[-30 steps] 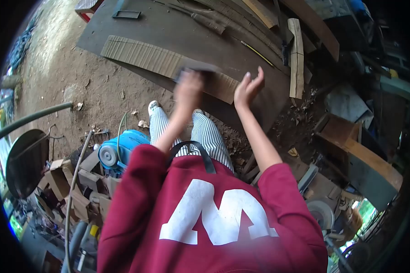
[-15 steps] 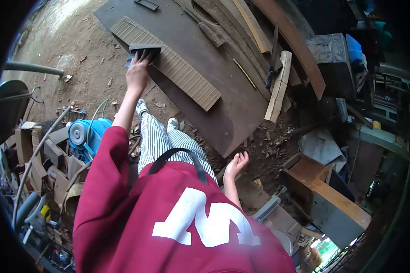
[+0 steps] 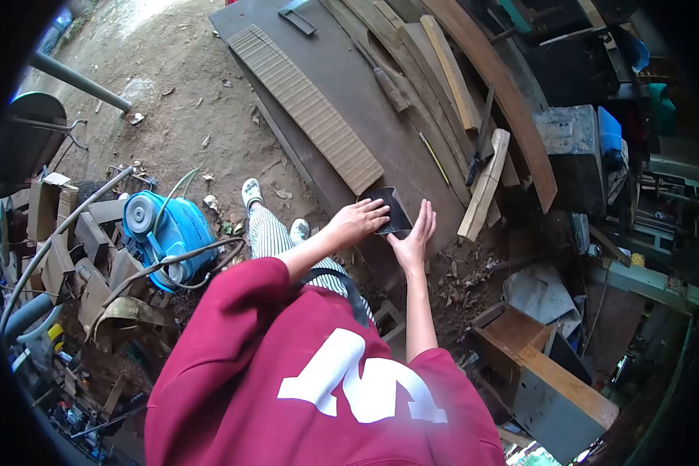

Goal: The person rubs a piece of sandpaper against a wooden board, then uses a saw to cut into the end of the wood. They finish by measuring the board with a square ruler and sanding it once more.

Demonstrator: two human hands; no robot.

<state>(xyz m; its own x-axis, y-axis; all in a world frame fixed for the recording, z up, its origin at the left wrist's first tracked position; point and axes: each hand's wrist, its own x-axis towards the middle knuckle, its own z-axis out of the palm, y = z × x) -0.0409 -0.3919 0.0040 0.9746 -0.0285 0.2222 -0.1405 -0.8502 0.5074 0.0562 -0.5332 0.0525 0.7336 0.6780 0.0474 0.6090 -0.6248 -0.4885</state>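
Note:
Near the front edge of the worktable, my two hands meet at a dark, thin, slightly curved sheet that resembles sandpaper. My left hand grips its left side, fingers lying over the edge. On the other side, my right hand has its thumb at the sheet's lower edge and its fingers raised along the right side. Just beyond the hands lies a long board with a ribbed surface, its near end close to the sheet. The sheet's underside is hidden.
Right of the board lie a chisel-like tool, a yellow pencil-like stick, a saw-like blade and several wood strips. A blue machine with a hose stands at left beside scrap wood. A wooden drawer sits at lower right.
My left hand has brought the dark sheet from the board's far left side to its near end. My right hand has risen to meet it. The view has shifted.

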